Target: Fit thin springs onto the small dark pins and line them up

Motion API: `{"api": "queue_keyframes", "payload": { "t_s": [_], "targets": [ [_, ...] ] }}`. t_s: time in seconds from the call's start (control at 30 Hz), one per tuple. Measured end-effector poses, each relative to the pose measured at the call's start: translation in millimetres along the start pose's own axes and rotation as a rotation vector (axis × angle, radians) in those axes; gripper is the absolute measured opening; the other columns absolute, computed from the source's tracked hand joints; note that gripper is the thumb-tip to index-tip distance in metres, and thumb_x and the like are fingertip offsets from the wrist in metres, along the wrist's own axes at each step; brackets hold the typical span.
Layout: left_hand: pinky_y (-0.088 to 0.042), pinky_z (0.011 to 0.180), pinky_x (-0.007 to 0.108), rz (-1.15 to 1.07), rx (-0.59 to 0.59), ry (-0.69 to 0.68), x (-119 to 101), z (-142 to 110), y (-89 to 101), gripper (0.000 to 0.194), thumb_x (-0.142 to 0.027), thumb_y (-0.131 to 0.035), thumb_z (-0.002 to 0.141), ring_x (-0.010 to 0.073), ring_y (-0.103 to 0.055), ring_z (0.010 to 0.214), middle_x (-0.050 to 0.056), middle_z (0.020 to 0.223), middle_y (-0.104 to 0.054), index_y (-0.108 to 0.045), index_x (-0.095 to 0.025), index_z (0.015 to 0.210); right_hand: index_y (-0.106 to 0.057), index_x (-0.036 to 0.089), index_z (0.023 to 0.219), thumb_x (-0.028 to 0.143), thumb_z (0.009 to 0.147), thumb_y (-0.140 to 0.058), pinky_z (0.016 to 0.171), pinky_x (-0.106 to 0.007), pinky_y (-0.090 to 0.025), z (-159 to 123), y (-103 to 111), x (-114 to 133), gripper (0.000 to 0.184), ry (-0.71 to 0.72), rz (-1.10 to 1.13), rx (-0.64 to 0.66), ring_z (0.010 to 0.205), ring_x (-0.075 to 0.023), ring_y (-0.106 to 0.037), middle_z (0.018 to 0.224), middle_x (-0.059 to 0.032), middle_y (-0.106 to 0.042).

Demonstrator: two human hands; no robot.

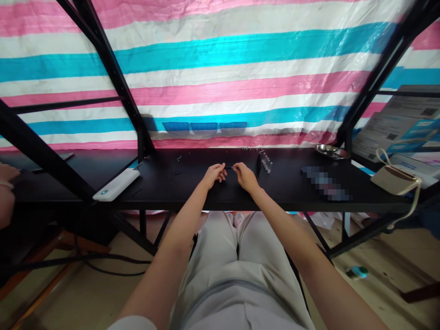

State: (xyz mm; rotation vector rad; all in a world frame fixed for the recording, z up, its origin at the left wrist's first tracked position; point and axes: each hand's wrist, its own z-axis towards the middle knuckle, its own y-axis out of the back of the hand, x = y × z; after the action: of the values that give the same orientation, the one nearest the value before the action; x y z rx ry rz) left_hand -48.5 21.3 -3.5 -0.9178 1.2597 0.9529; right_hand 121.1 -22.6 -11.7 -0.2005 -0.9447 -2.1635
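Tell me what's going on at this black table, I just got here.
A seated person is working with both bare hands over the black table. The left hand and right hand meet at a thin, dark piece, too small to identify. Small pale cylinders are grouped just right of the right hand. A shiny metal dish sits farther right, and a white device lies to the left.

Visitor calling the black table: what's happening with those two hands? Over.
Left hand and right hand close together, fingertips pinched at a small dark piece. Piece too small to identify. Small pale pieces just right of right hand.
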Motion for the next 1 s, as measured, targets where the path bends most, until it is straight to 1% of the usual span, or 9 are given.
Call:
{"api": "queue_keyframes", "payload": {
  "t_s": [0.17,0.37,0.57,0.8,0.9,1.0],
  "targets": [
    [-0.033,0.034,0.017,-0.035,-0.083,0.012,-3.0,-1.1,-1.5,0.04,-0.05,-0.062,0.075,0.0071,-0.052,0.04,0.002,0.061,-0.057,-0.051,-0.013,0.067,-0.053,0.018,0.102,0.029,0.091,-0.035,0.069,-0.026,-0.044,-1.6,1.0,1.4,0.024,-0.047,0.009,-0.012,0.076,-0.0173,-0.059,0.095,-0.0083,-0.061],
    [-0.033,0.034,0.017,-0.053,-0.12,0.011,-2.7,-0.4,-1.1,0.036,-0.046,-0.064,0.075,0.0062,-0.051,0.04,0.002,0.063,-0.059,-0.052,-0.013,0.07,-0.052,0.019,0.108,0.03,0.089,-0.041,0.071,-0.028,-0.046,-2.6,-1.3,-0.1,0.025,-0.045,0.02,0.004,0.077,-0.0175,-0.06,0.099,-0.0087,-0.061],
    [-0.033,0.035,0.017,-0.037,-0.107,0.014,-3.5,-1.5,-1.6,0.037,-0.047,-0.066,0.072,0.0059,-0.05,0.041,0.003,0.063,-0.06,-0.054,-0.012,0.069,-0.054,0.017,0.108,0.032,0.089,-0.044,0.069,-0.028,-0.047,-2.5,-3.6,-3.5,0.026,-0.009,-0.025,0.018,0.076,-0.0176,-0.061,0.098,-0.0096,-0.062],
    [-0.034,0.036,0.017,-0.027,-0.094,-0.012,-2.7,-2.1,-1.3,0.039,-0.048,-0.07,0.067,0.0052,-0.05,0.042,0.003,0.065,-0.061,-0.056,-0.012,0.069,-0.057,0.017,0.105,0.031,0.089,-0.046,0.071,-0.029,-0.047,-1.9,-3.9,-4.0,0.025,0.004,-0.061,0.047,0.085,-0.019,-0.061,0.097,-0.0097,-0.062],
    [-0.034,0.036,0.017,-0.011,-0.058,-0.031,-1.6,-2.1,-0.6,0.038,-0.046,-0.072,0.064,0.0051,-0.05,0.042,0.004,0.067,-0.063,-0.06,-0.011,0.075,-0.059,0.017,0.102,0.03,0.088,-0.046,0.072,-0.028,-0.047,-1.8,-3.9,-4.0,0.023,-0.012,-0.083,0.084,0.083,-0.0185,-0.061,0.094,-0.0088,-0.063],
    [-0.034,0.038,0.017,0.015,0.013,-0.045,-0.4,-2.3,0.2,0.04,-0.041,-0.074,0.062,0.0057,-0.052,0.044,0.005,0.072,-0.066,-0.062,-0.011,0.086,-0.06,0.017,0.1,0.027,0.088,-0.047,0.073,-0.028,-0.046,-1.7,-3.7,-4.3,0.021,-0.014,-0.099,0.107,0.083,-0.0183,-0.061,0.093,-0.0085,-0.064]
  ]
}}
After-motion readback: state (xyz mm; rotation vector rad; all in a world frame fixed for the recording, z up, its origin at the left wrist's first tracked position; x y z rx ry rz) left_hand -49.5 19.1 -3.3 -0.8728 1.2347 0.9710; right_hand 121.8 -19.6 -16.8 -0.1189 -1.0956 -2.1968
